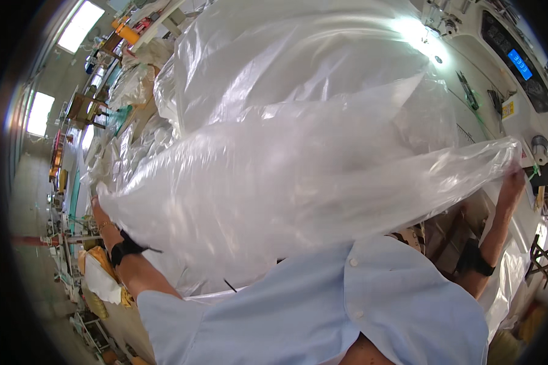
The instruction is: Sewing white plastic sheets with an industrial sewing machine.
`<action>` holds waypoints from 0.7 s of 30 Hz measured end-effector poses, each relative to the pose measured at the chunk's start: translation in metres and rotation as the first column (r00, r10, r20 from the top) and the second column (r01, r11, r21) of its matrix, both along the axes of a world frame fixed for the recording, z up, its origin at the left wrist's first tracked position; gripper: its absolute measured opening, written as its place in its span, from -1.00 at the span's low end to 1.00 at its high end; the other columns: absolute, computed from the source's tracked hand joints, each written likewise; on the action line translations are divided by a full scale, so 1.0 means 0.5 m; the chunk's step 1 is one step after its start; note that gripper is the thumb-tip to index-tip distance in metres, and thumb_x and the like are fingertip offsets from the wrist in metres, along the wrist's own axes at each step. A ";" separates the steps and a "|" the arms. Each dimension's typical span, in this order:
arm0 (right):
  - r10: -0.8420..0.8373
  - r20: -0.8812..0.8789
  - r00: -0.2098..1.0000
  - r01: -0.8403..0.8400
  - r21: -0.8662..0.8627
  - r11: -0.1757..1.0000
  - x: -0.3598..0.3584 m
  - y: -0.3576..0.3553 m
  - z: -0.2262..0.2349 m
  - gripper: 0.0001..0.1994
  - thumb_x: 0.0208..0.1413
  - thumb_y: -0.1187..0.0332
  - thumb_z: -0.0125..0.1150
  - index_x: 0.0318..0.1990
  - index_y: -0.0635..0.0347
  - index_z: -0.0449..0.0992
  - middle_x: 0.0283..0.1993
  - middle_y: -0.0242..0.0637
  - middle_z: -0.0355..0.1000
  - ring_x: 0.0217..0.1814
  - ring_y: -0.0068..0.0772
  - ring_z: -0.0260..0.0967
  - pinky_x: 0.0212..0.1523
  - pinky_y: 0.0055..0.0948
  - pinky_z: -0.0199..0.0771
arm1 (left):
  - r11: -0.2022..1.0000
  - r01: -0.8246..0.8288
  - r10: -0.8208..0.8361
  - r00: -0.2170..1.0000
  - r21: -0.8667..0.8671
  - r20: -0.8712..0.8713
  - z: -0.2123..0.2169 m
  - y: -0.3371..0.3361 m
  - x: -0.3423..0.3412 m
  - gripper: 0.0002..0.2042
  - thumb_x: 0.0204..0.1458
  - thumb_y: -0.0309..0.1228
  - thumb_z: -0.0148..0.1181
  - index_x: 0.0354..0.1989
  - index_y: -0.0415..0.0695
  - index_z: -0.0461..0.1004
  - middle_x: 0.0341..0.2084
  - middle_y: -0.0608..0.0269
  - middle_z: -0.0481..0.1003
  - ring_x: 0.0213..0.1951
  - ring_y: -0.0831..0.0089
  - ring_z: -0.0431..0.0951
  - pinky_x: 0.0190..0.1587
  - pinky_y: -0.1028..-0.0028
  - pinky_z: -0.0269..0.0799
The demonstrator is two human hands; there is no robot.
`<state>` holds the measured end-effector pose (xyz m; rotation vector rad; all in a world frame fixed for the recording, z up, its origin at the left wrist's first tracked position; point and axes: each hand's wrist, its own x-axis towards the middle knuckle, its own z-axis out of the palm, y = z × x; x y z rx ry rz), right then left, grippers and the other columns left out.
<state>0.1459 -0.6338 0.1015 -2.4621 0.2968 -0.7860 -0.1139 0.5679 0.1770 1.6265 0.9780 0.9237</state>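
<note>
A wide sheet of thin, see-through plastic film is spread in front of me, its near edge drawn out between my outstretched arms. At the far left my left hand is closed at one corner of the film, its fingers mostly covered. Over on the right my right hand grips the bunched opposite end, beside the sewing machine; motion blurs those fingers a little. More film lies heaped in folds beyond the stretched part.
Thread snips lie on the machine table near the bright lamp. Green thread hangs by my right hand. Crumpled film piles up at the left, with a wooden stool farther back.
</note>
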 end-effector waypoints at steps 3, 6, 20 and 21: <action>0.126 0.115 0.985 -0.101 -0.204 0.974 -0.037 0.183 0.187 -0.65 0.27 0.51 -0.03 0.19 0.28 0.40 0.19 -0.03 0.41 0.24 -0.21 0.36 0.25 -0.33 0.30 | 0.630 0.660 0.352 0.226 0.409 -0.908 0.001 -0.041 0.073 -0.66 0.12 -0.46 -0.02 0.09 -0.13 0.44 -0.08 -0.01 0.53 -0.01 0.03 0.52 0.05 0.13 0.43; 0.287 0.435 0.854 -0.375 0.130 0.918 0.010 0.193 0.270 -0.60 0.23 0.55 -0.06 0.22 0.36 0.35 0.23 -0.15 0.39 0.25 -0.24 0.35 0.30 -0.31 0.27 | 0.258 0.741 0.531 0.428 0.620 -0.732 0.155 -0.035 0.034 -0.60 0.07 -0.54 -0.03 0.13 -0.11 0.42 -0.02 -0.04 0.50 0.06 -0.02 0.47 0.10 0.11 0.38; 0.764 -0.640 0.086 -0.996 -0.026 0.090 -0.063 0.633 -0.012 -0.65 0.09 0.33 0.21 0.06 0.02 0.51 0.00 -0.28 0.51 0.09 -0.20 0.42 0.22 -0.12 0.22 | 0.005 0.993 -0.207 -0.116 -0.120 -0.971 -0.064 -1.073 0.339 -0.52 0.12 -0.17 0.16 0.20 -0.05 0.33 -0.29 0.12 0.55 -0.11 0.19 0.53 0.06 0.16 0.38; 0.817 -0.576 -0.012 -0.957 0.243 0.158 -0.064 0.612 -0.015 -0.69 0.11 0.39 0.18 0.04 0.04 0.53 -0.07 -0.29 0.56 0.01 -0.20 0.47 0.15 -0.18 0.31 | -0.031 0.977 -0.240 -0.211 -0.210 -0.947 -0.081 -1.074 0.309 -0.58 0.15 -0.21 0.12 0.16 -0.05 0.35 -0.35 0.13 0.55 -0.15 0.17 0.55 -0.02 0.15 0.41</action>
